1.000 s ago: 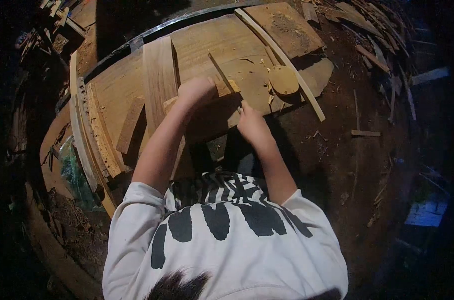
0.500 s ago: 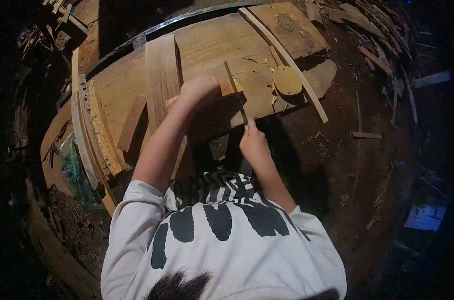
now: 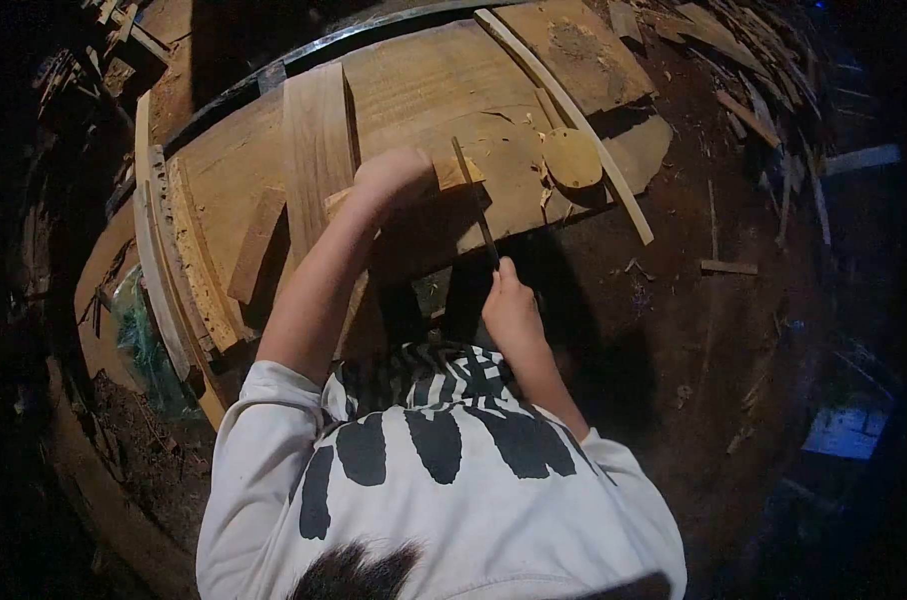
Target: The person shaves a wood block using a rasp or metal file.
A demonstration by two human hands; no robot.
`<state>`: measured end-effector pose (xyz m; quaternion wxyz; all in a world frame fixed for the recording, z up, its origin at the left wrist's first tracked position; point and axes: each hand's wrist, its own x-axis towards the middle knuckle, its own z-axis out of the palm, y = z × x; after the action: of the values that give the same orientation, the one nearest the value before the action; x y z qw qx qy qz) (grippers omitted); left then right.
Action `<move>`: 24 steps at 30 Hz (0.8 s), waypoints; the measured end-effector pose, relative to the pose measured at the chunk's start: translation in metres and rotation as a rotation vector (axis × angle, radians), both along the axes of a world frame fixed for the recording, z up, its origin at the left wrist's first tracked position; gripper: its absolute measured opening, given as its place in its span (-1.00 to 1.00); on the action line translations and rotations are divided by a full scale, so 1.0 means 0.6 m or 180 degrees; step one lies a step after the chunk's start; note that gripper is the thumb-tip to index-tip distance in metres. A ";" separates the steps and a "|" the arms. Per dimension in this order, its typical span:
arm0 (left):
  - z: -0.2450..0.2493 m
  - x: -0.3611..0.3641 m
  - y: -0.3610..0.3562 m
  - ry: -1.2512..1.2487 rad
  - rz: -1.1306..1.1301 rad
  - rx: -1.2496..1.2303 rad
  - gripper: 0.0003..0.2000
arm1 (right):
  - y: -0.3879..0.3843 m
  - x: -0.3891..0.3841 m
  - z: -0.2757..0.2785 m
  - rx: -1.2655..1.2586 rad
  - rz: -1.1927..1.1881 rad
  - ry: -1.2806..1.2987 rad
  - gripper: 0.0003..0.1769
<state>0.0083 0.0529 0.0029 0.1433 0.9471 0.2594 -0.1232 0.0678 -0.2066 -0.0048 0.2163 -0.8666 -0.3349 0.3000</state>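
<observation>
The person's right hand [image 3: 514, 305] is closed in a firm grip around the near end of a thin, dark tool [image 3: 480, 210], thumb laid along it. The left hand [image 3: 396, 176] is curled tightly over a wooden block [image 3: 451, 176], its grip wrapped about the middle, with both ends of the block showing. The block lies near the front edge of the surface [image 3: 414, 95], and the tool crosses its right end; whether the two touch is hard to tell.

The left fingertips are hidden beneath the hand, the tool's handle is covered by the right fist, and deep shadow obscures the block's near side. The left forearm reaches forward and inward, wrist bent over; the right arm is drawn closer to the body, knuckles outward, below the surface's edge in view.
</observation>
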 end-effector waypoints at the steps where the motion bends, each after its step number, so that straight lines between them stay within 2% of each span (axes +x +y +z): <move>1: -0.006 -0.001 -0.003 0.0003 -0.0022 -0.0017 -0.76 | 0.019 0.007 0.004 0.0044 0.0080 0.0005 -0.73; 3: -0.013 -0.003 -0.008 -0.0273 0.0169 0.0258 -0.80 | 0.061 0.020 0.007 0.0181 0.0175 -0.0057 -0.75; 7: -0.009 -0.002 -0.008 -0.0180 0.0215 0.0219 -0.80 | 0.107 0.030 0.011 0.0200 0.0288 -0.0274 -0.76; 9: -0.011 -0.004 -0.004 -0.0229 0.0054 0.0234 -0.80 | 0.096 0.026 0.020 0.0179 0.0208 -0.0126 -0.68; 13: -0.004 0.003 0.006 0.0158 -0.0039 -0.0061 -0.77 | 0.017 0.003 0.035 -0.0082 0.0092 0.0166 -0.68; 15: 0.008 -0.002 -0.004 0.0101 -0.0036 0.0114 -0.75 | -0.009 -0.003 0.032 -0.0111 0.0097 0.0075 -0.81; 16: 0.005 -0.002 -0.006 0.0106 -0.0055 0.0103 -0.75 | -0.005 0.000 0.030 -0.0122 0.0078 0.0082 -0.81; 18: -0.002 -0.003 -0.009 -0.0249 0.0117 0.0140 -0.79 | 0.028 0.018 0.026 0.0279 0.0190 0.0012 -0.81; 22: 0.003 -0.002 -0.010 -0.0169 0.0008 0.0255 -0.77 | 0.127 0.042 0.018 0.0357 0.0316 -0.0168 -0.79; 24: 0.011 0.000 -0.018 -0.0039 0.0267 0.0224 -0.77 | 0.136 0.046 0.008 0.0386 0.0335 -0.0178 -0.79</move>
<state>0.0083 0.0423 0.0096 0.1165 0.9406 0.3021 -0.1020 0.0957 -0.1249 0.0001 0.2430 -0.8412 -0.4034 0.2658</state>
